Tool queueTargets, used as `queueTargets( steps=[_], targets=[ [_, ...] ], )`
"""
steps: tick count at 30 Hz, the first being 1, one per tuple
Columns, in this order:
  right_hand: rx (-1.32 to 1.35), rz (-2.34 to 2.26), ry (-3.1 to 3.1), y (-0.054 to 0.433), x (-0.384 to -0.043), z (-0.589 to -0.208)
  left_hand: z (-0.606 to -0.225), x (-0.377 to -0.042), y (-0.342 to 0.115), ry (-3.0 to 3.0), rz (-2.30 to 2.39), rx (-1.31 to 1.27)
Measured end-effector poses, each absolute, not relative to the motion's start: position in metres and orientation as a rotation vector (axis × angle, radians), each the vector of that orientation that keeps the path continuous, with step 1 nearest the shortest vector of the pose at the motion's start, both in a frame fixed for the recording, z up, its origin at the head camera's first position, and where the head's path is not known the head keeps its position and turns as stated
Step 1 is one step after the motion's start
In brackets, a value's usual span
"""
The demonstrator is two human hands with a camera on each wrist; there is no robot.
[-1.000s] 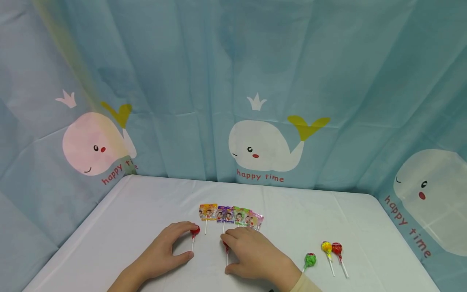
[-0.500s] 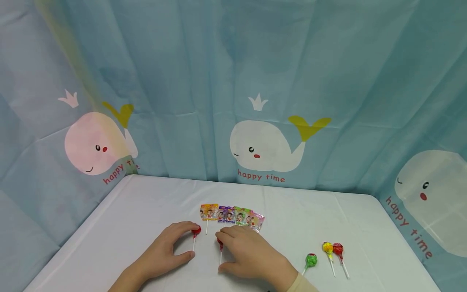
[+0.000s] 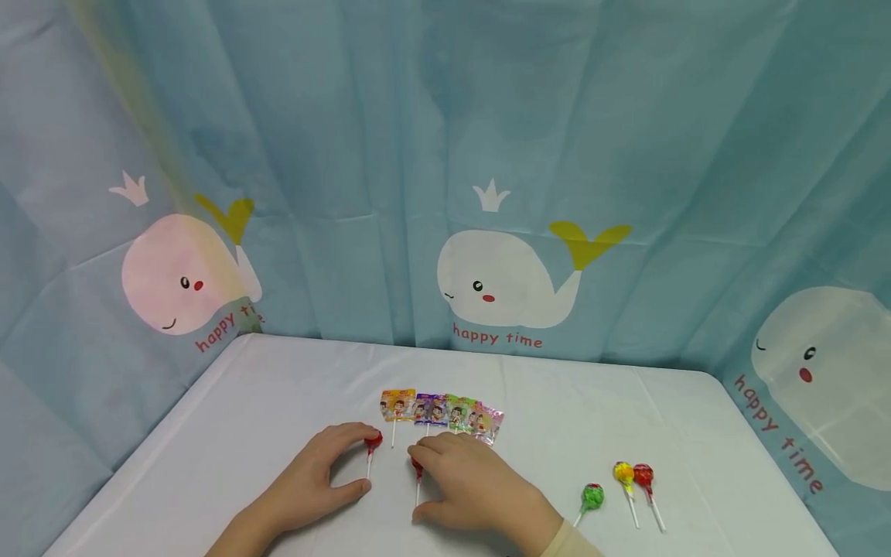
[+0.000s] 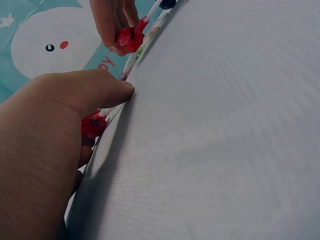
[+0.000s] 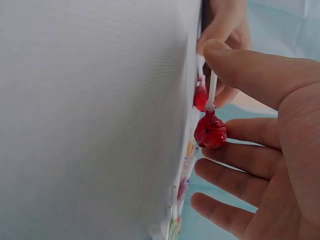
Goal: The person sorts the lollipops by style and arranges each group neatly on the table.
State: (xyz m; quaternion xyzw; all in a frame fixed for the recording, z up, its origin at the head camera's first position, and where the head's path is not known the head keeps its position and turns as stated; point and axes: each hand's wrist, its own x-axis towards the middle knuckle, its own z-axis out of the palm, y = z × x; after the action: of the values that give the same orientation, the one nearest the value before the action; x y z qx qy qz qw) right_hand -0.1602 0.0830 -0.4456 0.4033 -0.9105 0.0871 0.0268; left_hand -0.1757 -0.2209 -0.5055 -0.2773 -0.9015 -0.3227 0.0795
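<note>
My left hand (image 3: pixel 309 480) holds a red-wrapped lollipop (image 3: pixel 373 441) lengthwise, fingertips at the candy and thumb at the stick's lower end. To its right, my right hand (image 3: pixel 476 483) spans a second red lollipop (image 3: pixel 417 469) in the same way. The right wrist view shows the thumb at that white stick and two fingers against the red candy (image 5: pixel 210 131), while the other fingers stay spread. Both sticks point toward the person, with a gap between the two lollipops. In the left wrist view, the thumb partly hides the nearer red candy (image 4: pixel 93 125).
Behind the hands, flat-wrapped lollipops lie in a row: orange (image 3: pixel 398 404), purple (image 3: pixel 431 410), green (image 3: pixel 462 413) and pink (image 3: pixel 489 425). Off to the right on the white table (image 3: pixel 571 410) are a green (image 3: pixel 592 496), a yellow (image 3: pixel 623 473) and a red lollipop (image 3: pixel 643 474).
My right hand has slid left with its red lollipop, closer to the left hand's one, mostly in the first half second. The left hand has stayed in place.
</note>
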Motion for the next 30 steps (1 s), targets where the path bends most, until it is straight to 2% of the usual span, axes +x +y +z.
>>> queueTargets(
  steps=[30],
  targets=[
    [1.232, 0.209, -2.842, 0.0812, -0.1632, -0.4476, -0.5065, -0.177, -0.2223, -2.678, -0.961, -0.846]
  ],
)
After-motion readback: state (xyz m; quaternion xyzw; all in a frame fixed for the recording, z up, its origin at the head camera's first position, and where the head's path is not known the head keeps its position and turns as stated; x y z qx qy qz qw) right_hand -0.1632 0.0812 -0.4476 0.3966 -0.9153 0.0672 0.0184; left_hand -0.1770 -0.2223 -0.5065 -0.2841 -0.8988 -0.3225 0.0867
